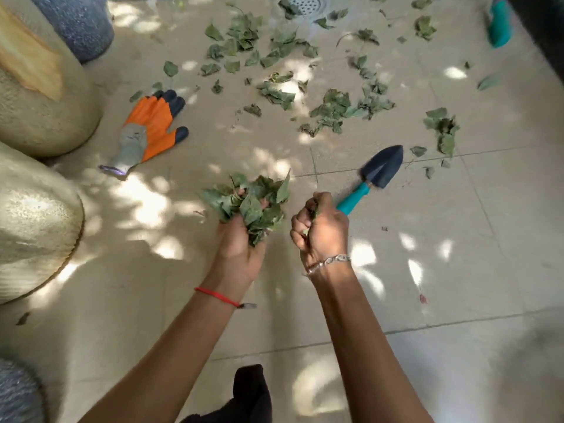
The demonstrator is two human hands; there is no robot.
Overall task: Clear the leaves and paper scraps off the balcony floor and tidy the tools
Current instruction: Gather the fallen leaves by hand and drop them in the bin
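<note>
My left hand [241, 242] grips a big bunch of green leaves [250, 199] above the tiled floor. Close to its right, my right hand [320, 230] is curled in a fist with bits of leaf showing between its fingers. A small trowel [370, 178] with a dark blade and teal handle lies on the floor just beyond my right hand. An orange and grey garden glove [149, 129] lies to the far left of my hands. Several loose leaves [332, 108] are scattered over the floor farther away.
Large beige pots [39, 96] stand along the left edge, with a dark speckled pot [79, 22] behind them. A round floor drain [305, 0] sits at the top. Another teal tool [499, 24] lies at the top right.
</note>
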